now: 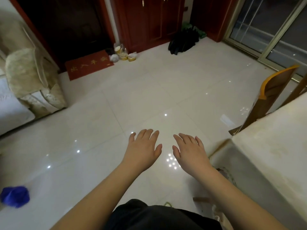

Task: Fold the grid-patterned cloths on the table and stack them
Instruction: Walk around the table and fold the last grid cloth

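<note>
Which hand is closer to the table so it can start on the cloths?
Probably the right hand: it hovers open beside the cream-covered table at the right edge. The left hand, also open, is farther away over the floor. No grid-patterned cloths show yet.

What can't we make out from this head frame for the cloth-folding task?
- Grid-patterned cloths: none visible in the head view; the table is cut off by the right edge, so most of its top is out of frame.
- Chair: partly hidden behind the table.
- Blue object on the floor, lower left: too blurred to identify.
- Left hand and right hand: both open, holding nothing; palms face away.
</note>
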